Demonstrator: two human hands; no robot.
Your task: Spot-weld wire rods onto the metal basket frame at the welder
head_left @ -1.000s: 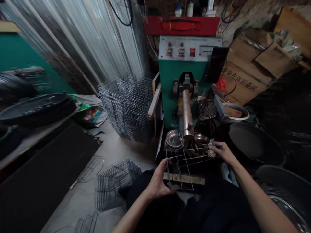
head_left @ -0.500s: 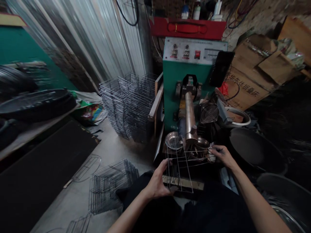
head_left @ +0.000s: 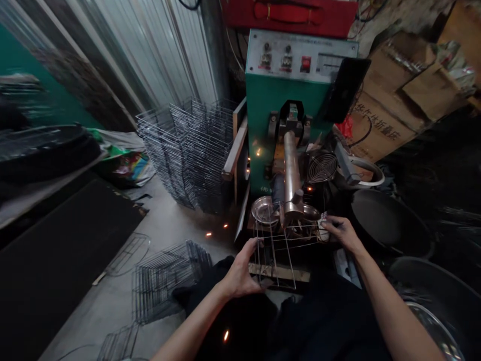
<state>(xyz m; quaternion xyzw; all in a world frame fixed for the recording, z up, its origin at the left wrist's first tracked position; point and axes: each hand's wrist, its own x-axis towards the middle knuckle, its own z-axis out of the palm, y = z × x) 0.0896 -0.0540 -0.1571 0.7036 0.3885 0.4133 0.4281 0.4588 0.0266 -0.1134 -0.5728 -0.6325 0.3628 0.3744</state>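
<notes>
Left hand (head_left: 240, 271) closed on side of wire rack frame (head_left: 274, 255); right hand (head_left: 341, 234) gripping its far end. Frame held just below copper electrode (head_left: 290, 170) of green spot welder (head_left: 285, 100). Sparks (head_left: 208, 233) on concrete floor (head_left: 93, 311).

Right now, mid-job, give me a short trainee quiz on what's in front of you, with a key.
1. True or false: the left hand and the right hand both hold the wire frame.
2. On which side of the green welding machine do the stacked wire racks stand, as seen from the head camera: A left, or B right?
3. Fill in the blank: glowing ___ are flying down toward the floor.

Key: 1 true; 2 A; 3 sparks.
</notes>
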